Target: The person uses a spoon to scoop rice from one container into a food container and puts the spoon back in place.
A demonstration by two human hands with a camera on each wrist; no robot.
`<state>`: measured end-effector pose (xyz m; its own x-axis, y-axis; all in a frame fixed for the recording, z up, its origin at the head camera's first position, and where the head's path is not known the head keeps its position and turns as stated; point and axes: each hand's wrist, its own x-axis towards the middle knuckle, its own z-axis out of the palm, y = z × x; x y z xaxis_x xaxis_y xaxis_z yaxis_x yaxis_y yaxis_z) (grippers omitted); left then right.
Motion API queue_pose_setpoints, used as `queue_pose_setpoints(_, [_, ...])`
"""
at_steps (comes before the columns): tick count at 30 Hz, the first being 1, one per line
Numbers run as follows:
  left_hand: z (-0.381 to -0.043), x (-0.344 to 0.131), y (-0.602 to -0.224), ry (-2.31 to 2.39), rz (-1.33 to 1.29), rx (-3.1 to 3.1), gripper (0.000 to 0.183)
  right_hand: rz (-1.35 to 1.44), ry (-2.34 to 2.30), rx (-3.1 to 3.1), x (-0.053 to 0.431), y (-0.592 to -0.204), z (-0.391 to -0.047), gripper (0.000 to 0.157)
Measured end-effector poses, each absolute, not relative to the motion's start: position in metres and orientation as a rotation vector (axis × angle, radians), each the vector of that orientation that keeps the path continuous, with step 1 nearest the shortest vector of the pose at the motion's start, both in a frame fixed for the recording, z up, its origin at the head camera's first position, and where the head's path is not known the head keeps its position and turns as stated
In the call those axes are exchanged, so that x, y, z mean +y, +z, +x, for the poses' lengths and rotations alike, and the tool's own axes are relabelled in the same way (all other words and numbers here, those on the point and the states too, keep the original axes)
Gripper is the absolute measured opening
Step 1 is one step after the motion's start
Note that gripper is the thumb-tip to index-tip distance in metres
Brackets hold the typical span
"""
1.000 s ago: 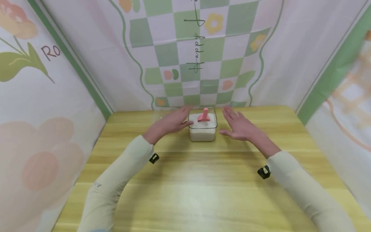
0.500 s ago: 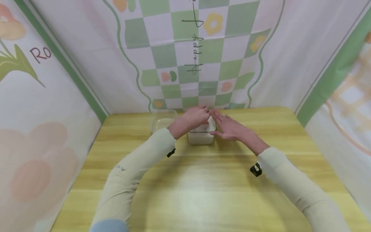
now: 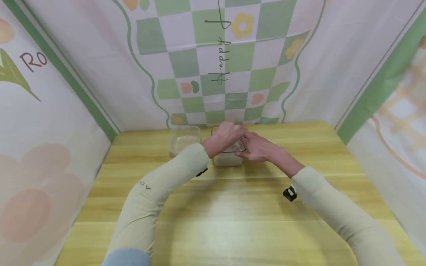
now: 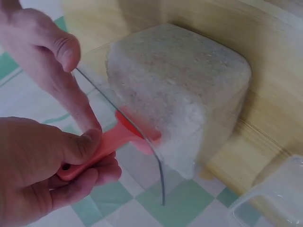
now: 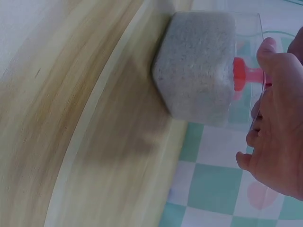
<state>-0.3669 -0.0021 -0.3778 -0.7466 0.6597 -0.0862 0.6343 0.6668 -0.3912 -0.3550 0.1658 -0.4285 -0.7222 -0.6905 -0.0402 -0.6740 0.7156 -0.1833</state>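
Note:
A clear square container [image 3: 227,159] of white grains, which look like rice, stands near the back of the table. My left hand [image 3: 227,135] reaches over it and pinches the handle of a pink scoop [image 4: 111,142]. The scoop's head dips inside the rim, close over the grains, as the left wrist view shows. On the container's right side, my right hand [image 3: 257,147] holds the rim, with its thumb [image 5: 267,47] at the near corner and its fingers toward the far one. From the head view, the scoop is hidden behind my left hand.
A clear empty plastic box or lid [image 3: 184,138] lies left of the container, close to my left forearm. The wooden table [image 3: 226,214] ends at a patterned cloth backdrop [image 3: 213,74] right behind the container. Cloth walls stand on both sides.
My left hand has moved right, from beside the container to over it, and has taken hold of the scoop's handle. My right hand has come in from the right to the container's rim.

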Motion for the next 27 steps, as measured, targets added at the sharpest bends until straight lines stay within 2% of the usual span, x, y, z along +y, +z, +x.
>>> queue_pose_setpoints(4, [-0.369, -0.002, -0.372, 0.639, -1.082, -2.793, 0.04, -1.08, -0.231, 2.814, 0.162, -0.426, -0.355, 0.088])
queue_pose_setpoints(7, [-0.372, -0.009, -0.365, 0.629, -1.092, -2.847, 0.036, -1.067, -0.233, 2.809, 0.161, -0.424, -0.354, 0.089])
queue_pose_setpoints(17, [-0.38, -0.034, -0.337, 0.442, -1.007, -3.118, 0.008, -1.036, -0.17, 2.794, 0.163, -0.424, -0.35, 0.088])
queue_pose_setpoints(27, [-0.37, -0.024, -0.344, 0.716, -0.939, -3.078, 0.014, -1.036, -0.179, 2.8, 0.163, -0.426, -0.35, 0.089])
